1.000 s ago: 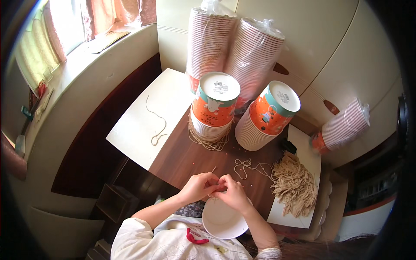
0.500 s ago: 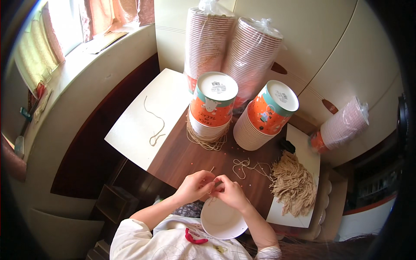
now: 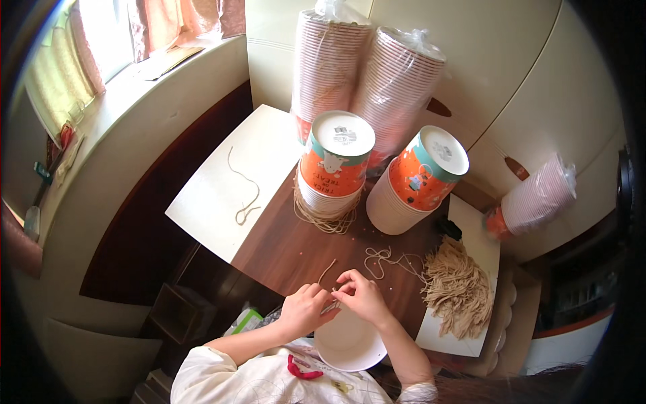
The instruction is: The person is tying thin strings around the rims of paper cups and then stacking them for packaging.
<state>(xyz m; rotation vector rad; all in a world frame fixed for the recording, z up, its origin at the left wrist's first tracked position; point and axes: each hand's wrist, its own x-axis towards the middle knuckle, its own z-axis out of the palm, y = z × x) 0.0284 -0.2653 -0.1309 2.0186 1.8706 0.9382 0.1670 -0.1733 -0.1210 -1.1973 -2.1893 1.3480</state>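
A paper bucket [image 3: 350, 345], white inside, rests tilted at my lap with its opening toward me. At its far rim my left hand [image 3: 304, 311] is closed, its fingers curled round a thin tan cord [image 3: 327, 271] whose loose end sticks up over the table. Close beside it, my right hand [image 3: 363, 297] pinches the cord between thumb and forefinger. The hands nearly touch. Where the cord meets the bucket rim is hidden by my fingers.
Upside-down stacks of orange-and-teal paper buckets [image 3: 333, 168] [image 3: 424, 176] stand on the brown table [image 3: 276, 259], one ringed by cords. Wrapped stacks [image 3: 330, 74] rise behind. A tan cord bundle [image 3: 457, 289] lies right; a single cord [image 3: 252, 192] lies on the white board [image 3: 208, 202].
My hands have drawn slightly apart, and the left has turned so its back shows more. The right thumb and forefinger now pinch higher. The whole view has shifted slightly.
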